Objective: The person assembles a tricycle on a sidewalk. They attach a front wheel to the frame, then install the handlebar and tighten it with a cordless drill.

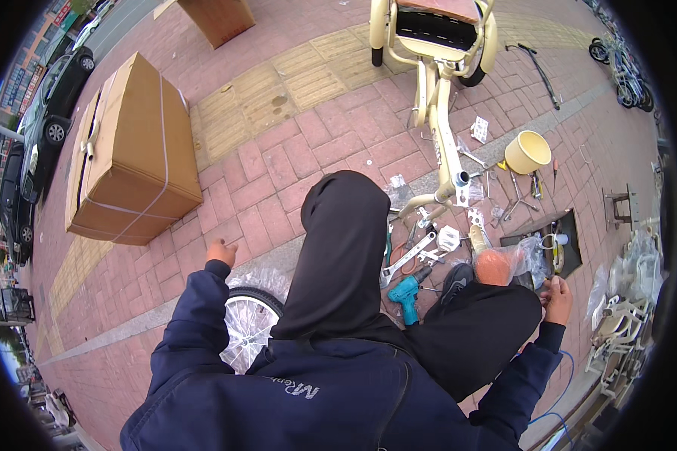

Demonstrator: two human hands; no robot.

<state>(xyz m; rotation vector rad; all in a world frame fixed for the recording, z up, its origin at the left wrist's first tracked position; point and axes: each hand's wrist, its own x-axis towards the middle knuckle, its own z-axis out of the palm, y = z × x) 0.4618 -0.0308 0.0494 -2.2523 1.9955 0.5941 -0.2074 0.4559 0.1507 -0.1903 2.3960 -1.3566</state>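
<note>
My left hand [222, 253] is held out over the paving beside my knee, with thumb and fingers apart and nothing seen in it. Below it lies a spoked wheel [242, 323] with a black tyre, partly wrapped in clear plastic. My right hand [557, 301] is at the near edge of a dark tray [572, 252], fingers pinched together. What they hold, if anything, is too small to make out. In front of me stands a cream tricycle frame [445, 143] with a rear basket. A teal cordless drill [406, 295] and an adjustable wrench [410, 259] lie near my foot.
A large strapped cardboard box [139, 154] stands at left, another box [217, 19] farther off. Ahead right are a cream bucket [527, 152], scattered tools and a black handlebar-like bar [535, 74]. Plastic-wrapped parts [628, 278] line the right side; an orange plastic-wrapped item [495, 264] lies near my foot.
</note>
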